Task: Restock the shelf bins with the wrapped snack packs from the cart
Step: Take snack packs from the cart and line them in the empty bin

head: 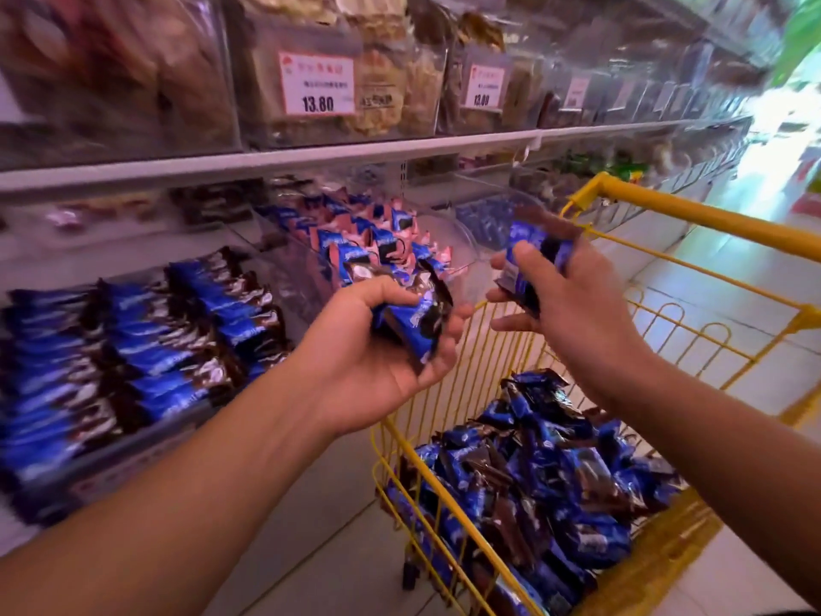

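at the far left a low open tray (111, 455) on the bottom shelf carries blue-and-brown wrapped bars laid in tidy overlapping rows, likely faced that way so they read from the aisle. just right of it a clear bin (448, 242) holds a loose heap of pink-and-blue snack packs (377, 242), its curved front lip low enough to drop stock in from above. the left hand (377, 349) is raised in front of that bin with fingers curled round a small bunch of blue wrapped packs (413, 322), palm turned up, probably to carry them over the lip without spilling. the right hand (573, 313) sits just beside it, above the cart's near corner, fingers and thumb clamped on another few blue packs (533, 260); judging by the pose, both loads are on their way to the shelf. below and to the right the yellow wire cart (693, 215) stands against the shelving, its basket holding a deep pile of the same blue packs (555, 482), so much restocking seems to remain. above, a grey shelf edge (311, 157) runs under clear bins of pale snacks with red-bordered price tags (317, 84). the floor is pale glossy tile (764, 384), and the aisle runs off blurred and bright at the right.
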A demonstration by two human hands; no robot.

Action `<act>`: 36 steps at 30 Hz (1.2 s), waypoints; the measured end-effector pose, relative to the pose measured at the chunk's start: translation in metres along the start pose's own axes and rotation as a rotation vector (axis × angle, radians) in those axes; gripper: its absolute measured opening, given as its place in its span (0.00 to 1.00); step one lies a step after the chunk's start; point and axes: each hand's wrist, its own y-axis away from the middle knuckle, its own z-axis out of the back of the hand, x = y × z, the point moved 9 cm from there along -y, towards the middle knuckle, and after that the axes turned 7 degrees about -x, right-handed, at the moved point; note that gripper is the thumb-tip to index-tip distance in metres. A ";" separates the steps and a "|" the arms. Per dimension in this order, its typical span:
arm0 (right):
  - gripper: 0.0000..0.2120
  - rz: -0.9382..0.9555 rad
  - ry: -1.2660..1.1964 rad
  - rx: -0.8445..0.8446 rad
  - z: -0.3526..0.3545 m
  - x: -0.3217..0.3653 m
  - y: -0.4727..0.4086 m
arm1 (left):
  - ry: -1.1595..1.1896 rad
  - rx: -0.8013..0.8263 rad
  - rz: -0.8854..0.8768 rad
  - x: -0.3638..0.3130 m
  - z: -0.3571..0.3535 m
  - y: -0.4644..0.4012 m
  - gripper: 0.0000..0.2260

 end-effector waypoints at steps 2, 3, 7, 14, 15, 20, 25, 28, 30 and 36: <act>0.12 0.242 0.234 0.073 -0.016 0.011 0.005 | -0.039 0.030 0.009 -0.001 0.003 0.006 0.24; 0.14 0.321 0.292 0.140 -0.028 0.012 0.009 | -0.075 0.035 0.000 -0.001 0.003 0.008 0.23; 0.28 0.423 0.401 0.360 -0.066 0.009 0.029 | -0.036 0.047 -0.036 -0.005 0.007 0.011 0.29; 0.31 0.480 0.304 0.471 -0.078 0.024 0.041 | 0.015 0.215 -0.044 -0.016 0.013 0.029 0.29; 0.33 0.478 0.270 0.466 -0.077 0.024 0.042 | -0.004 0.226 -0.043 -0.017 0.014 0.031 0.31; 0.51 0.318 0.221 0.506 -0.075 0.015 0.040 | -0.158 0.222 -0.080 -0.025 0.024 0.037 0.25; 0.38 0.345 0.294 0.622 -0.087 0.017 0.051 | -0.202 0.229 -0.028 -0.023 0.026 0.042 0.25; 0.29 0.250 0.183 0.592 -0.083 0.014 0.047 | -0.240 0.143 -0.040 -0.024 0.032 0.039 0.24; 0.24 0.163 0.060 0.526 -0.075 0.011 0.038 | -0.265 0.002 -0.102 -0.033 0.043 0.034 0.26; 0.23 -0.061 -0.049 0.573 -0.069 -0.009 0.028 | -0.565 -0.048 -0.222 -0.051 0.050 0.039 0.12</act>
